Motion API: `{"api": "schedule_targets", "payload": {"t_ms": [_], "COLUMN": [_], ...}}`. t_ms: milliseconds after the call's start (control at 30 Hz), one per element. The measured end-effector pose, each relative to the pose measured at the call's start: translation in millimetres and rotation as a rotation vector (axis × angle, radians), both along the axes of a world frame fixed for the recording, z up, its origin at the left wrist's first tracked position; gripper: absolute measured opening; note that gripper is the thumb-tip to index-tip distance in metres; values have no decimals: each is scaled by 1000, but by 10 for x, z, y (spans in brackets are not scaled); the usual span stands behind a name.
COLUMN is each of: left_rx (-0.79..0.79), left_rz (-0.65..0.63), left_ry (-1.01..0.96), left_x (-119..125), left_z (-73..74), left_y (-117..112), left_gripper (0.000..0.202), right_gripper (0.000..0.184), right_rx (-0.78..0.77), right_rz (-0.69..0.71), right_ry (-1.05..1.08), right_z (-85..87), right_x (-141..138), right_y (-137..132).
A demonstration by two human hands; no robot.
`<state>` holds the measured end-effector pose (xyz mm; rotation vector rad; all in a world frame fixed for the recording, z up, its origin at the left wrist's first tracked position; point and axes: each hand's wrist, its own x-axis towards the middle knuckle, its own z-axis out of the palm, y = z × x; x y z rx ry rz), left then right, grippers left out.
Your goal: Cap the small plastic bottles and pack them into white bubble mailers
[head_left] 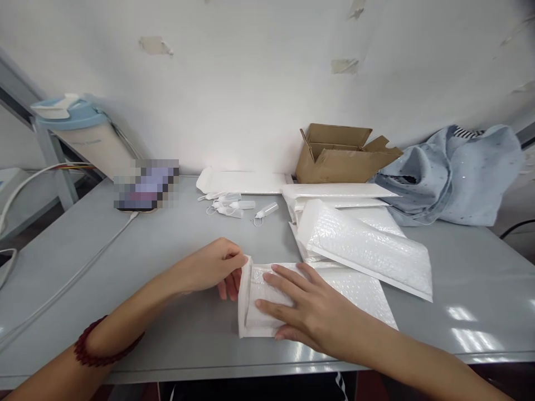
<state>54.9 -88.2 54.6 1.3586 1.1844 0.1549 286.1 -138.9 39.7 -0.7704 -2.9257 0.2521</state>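
A white bubble mailer [359, 289] lies flat near the front of the grey table, its flap end toward the left. My left hand [228, 267] pinches the upper corner of that flap between thumb and curled fingers. Across the mailer's body my right hand [303, 309] rests flat, palm down with the fingers spread. More bubble mailers [371, 245] lie in a loose, overlapping pile just behind and to the right. Several small clear plastic bottles with loops [236, 206] lie behind my hands.
An open cardboard box [345, 164] stands against the wall, with light blue cloth [451, 172] to its right. At the left are a tumbler with a blue lid [92, 139], a blurred phone [148, 186] and its white cable [104, 250]. Another white mailer [246, 182] lies along the wall.
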Motion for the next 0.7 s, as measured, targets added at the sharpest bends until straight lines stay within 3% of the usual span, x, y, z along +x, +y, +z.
{"api": "schedule_targets", "payload": {"t_ms": [133,433,600,700], "left_rx": [-132,-25,142,386], "left_rz": [88,-108,-181,-302], "left_ry": [-123,-120,-43,85], "left_x": [83,104,140,185], "left_z": [-38,-64,-44,-87], "left_y": [-31,-79,-138,-200], "left_gripper": [27,25,30,32], "right_gripper": [45,65,67,61], "right_rx": [12,-59,-10,12], "right_rz": [-19,-87,-115,-78], "right_ry": [-2,-13,5,1], "right_z": [-42,-70,-49,-36], "right_x": [-18,-37,-39,-50], "right_y": [-16,-26,-26,-25]}}
